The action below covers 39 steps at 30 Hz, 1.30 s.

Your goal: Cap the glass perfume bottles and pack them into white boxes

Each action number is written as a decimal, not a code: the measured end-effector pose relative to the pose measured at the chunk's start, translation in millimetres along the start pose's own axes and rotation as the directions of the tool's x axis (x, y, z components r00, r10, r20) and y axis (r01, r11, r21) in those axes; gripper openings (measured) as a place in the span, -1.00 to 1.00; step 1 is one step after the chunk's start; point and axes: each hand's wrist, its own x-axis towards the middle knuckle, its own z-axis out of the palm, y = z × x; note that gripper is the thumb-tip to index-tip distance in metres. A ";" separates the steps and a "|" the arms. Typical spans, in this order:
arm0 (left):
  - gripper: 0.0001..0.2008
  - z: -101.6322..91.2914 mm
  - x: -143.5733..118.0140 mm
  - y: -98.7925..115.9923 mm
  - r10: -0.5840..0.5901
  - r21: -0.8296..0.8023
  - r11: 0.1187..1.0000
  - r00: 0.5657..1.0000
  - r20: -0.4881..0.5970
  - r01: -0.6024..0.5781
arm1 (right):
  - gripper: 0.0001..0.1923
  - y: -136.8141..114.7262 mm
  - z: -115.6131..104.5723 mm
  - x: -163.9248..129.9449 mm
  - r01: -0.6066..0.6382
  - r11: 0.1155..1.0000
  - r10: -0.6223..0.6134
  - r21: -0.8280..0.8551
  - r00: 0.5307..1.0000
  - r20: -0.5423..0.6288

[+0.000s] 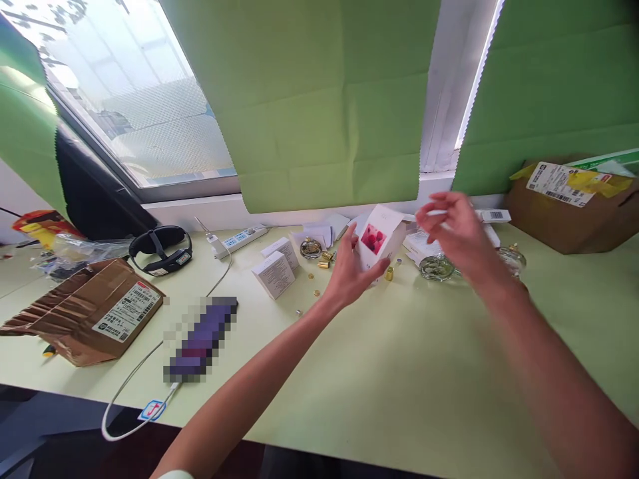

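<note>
Left hand [348, 269] is gripping the white box [378, 241] near the gold cap [389, 273]; right hand [452, 226] is hovering half-curled, seemingly empty. Squeezing too hard could be crumpling the box, and dipping right fingers might be knocking that glass bottle [436, 268].

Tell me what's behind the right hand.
Beyond the right hand and its forearm, glass bottles partly show on either side; whatever the hand and forearm cover can't be seen.
</note>
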 end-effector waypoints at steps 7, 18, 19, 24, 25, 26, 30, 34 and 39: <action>-0.06 -1.4 -76.0 -40.2 -0.109 -0.185 0.971 0.966 0.233 0.154 | -0.32 74.6 68.7 -75.7 -0.472 0.806 0.193 0.358 0.781 0.593; 0.04 -3.0 -77.3 -57.4 -0.012 -0.212 0.975 0.972 0.237 0.064 | -0.51 116.2 56.6 -76.7 -0.532 0.604 0.184 0.594 0.818 0.545; 0.03 -3.3 -76.9 -58.6 -0.027 -0.240 0.967 0.972 0.235 0.085 | -0.51 116.5 56.6 -76.9 -0.525 0.599 0.184 0.605 0.825 0.534; -0.11 -3.9 -72.7 -63.2 -0.128 -0.450 0.864 0.962 0.239 0.227 | -0.48 112.6 55.3 -73.9 -0.484 0.626 0.229 0.611 0.864 0.449; -0.14 -4.0 -71.8 -63.5 -0.146 -0.476 0.844 0.959 0.242 0.248 | -0.47 111.9 54.8 -72.9 -0.477 0.636 0.237 0.607 0.869 0.435; -0.15 -4.1 -71.0 -63.5 -0.158 -0.496 0.827 0.957 0.244 0.263 | -0.46 111.5 54.3 -72.0 -0.474 0.644 0.242 0.601 0.871 0.427; -0.20 -4.6 -69.4 -61.9 -0.152 -0.546 0.800 0.964 0.219 0.250 | -0.48 111.2 52.7 -70.4 -0.487 0.643 0.256 0.591 0.864 0.433; -0.28 -5.5 -69.4 -59.7 -0.148 -0.556 0.802 0.974 0.173 0.221 | -0.53 110.9 52.0 -71.0 -0.494 0.624 0.268 0.606 0.863 0.428; -0.36 -6.1 -69.5 -58.8 -0.151 -0.558 0.803 0.977 0.149 0.209 | -0.51 111.2 52.1 -71.4 -0.489 0.639 0.276 0.593 0.866 0.417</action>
